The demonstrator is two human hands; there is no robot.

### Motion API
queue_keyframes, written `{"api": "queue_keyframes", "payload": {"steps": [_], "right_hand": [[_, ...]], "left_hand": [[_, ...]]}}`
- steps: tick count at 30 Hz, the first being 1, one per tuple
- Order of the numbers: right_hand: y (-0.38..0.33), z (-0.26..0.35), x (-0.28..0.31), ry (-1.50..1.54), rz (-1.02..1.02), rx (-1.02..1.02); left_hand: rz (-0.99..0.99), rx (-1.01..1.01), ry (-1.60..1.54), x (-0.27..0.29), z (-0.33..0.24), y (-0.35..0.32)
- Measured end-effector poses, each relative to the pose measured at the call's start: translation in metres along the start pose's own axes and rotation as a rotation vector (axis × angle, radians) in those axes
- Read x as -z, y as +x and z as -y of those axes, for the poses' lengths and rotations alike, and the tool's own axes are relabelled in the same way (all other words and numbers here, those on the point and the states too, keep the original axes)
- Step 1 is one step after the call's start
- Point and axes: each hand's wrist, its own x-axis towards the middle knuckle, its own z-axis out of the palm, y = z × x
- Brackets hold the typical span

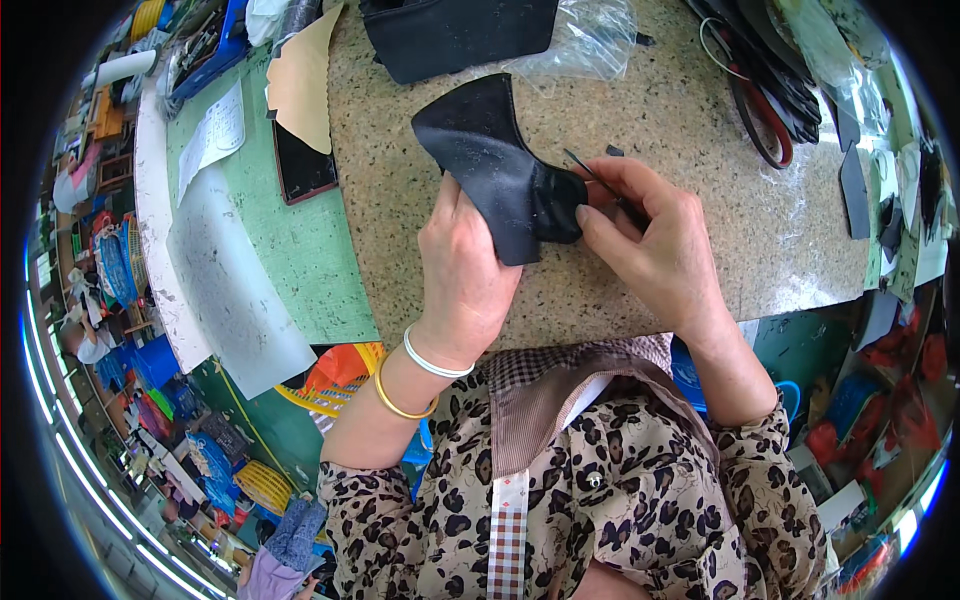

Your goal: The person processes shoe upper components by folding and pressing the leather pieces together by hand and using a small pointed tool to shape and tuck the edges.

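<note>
Black leather piece [500, 165] held just above the speckled stone slab [700, 110], near its front edge. Left hand [462, 270] clamped on the lower fold, fingers pressed together underneath. Right hand [650, 235] pinching a thin dark tool [600, 180] against the bunched right end. Likely risks: tool tip slipping toward the left fingertips, or the loose fold springing open under uneven grip.

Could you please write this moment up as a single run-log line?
left hand: holds black leather piece | right hand: pinches its edge, thin dark tool in grip | surface: speckled stone slab
</note>
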Motion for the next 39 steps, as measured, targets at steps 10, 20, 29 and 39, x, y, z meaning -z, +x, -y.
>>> {"api": "queue_keyframes", "payload": {"steps": [10,20,29,39], "right_hand": [[0.006,-0.005,-0.032,-0.443,-0.285,0.196],[0.013,0.0,-0.023,-0.408,-0.253,0.172],[0.068,0.006,0.152,0.057,-0.406,0.188],[0.058,-0.001,0.151,-0.78,-0.865,0.282]], "left_hand": [[0.006,-0.079,0.099,-0.004,0.011,-0.001],[-0.022,0.244,-0.037,0.018,0.029,0.003],[-0.294,-0.125,-0.079,0.061,0.037,0.084],[-0.249,-0.2,0.549,0.012,0.033,0.126]]}}
